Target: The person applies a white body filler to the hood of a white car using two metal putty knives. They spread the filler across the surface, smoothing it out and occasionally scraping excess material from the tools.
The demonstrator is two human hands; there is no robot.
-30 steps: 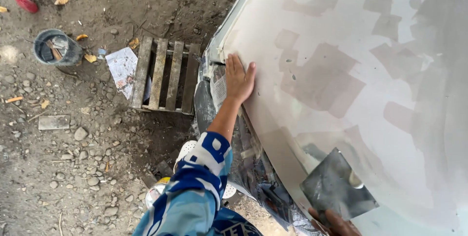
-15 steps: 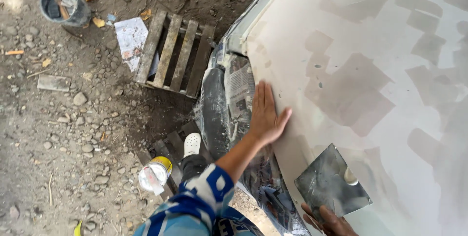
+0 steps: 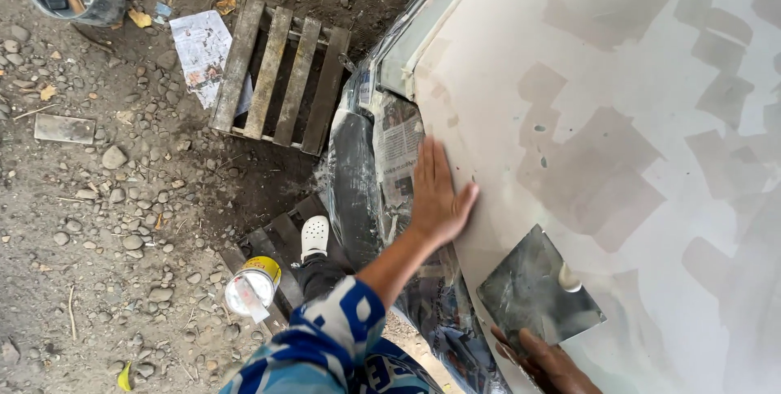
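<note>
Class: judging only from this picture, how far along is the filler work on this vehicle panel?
Done: grey filler patches already cover the pale panel. In hand: the left hand lies flat on its edge; the right hand holds a flat board carrying putty. Left: patches look unpainted.

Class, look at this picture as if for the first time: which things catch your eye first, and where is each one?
The big pale car panel, patched with grey filler, fills the right side. The left hand lies flat on its edge beside newspaper masking, while the right hand at the bottom holds a dark square board against the panel. On the gravel at upper left lies a wooden pallet.
</note>
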